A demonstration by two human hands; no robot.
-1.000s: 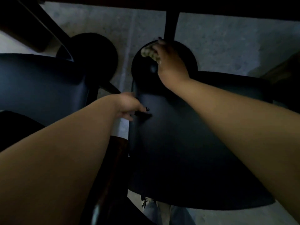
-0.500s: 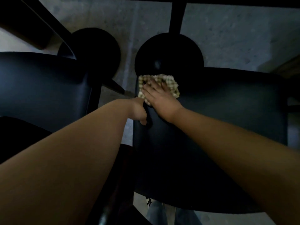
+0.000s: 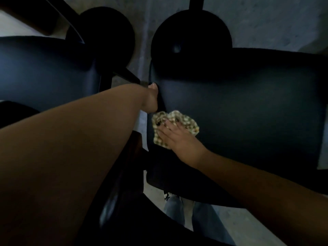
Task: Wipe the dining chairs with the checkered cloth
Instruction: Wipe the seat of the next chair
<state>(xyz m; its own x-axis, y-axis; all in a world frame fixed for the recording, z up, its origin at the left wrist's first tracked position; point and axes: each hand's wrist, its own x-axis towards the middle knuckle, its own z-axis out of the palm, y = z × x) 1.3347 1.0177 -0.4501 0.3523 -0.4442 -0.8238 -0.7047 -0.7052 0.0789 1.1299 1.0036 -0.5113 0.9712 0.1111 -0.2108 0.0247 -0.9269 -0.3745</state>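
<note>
While dim, grey floor (image 3: pixel 266 23), black chair (image 3: pixel 248 107)

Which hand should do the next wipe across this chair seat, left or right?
Right. The right hand already presses the checkered cloth flat on the seat, with unwiped seat beside it. The left hand grips the seat's edge, steadying the chair.

Dim, underexposed scene; black chairs sink into shadow, pale floor (image 3: pixel 266 23) catches faint light, edges bend wide-angle.
</note>
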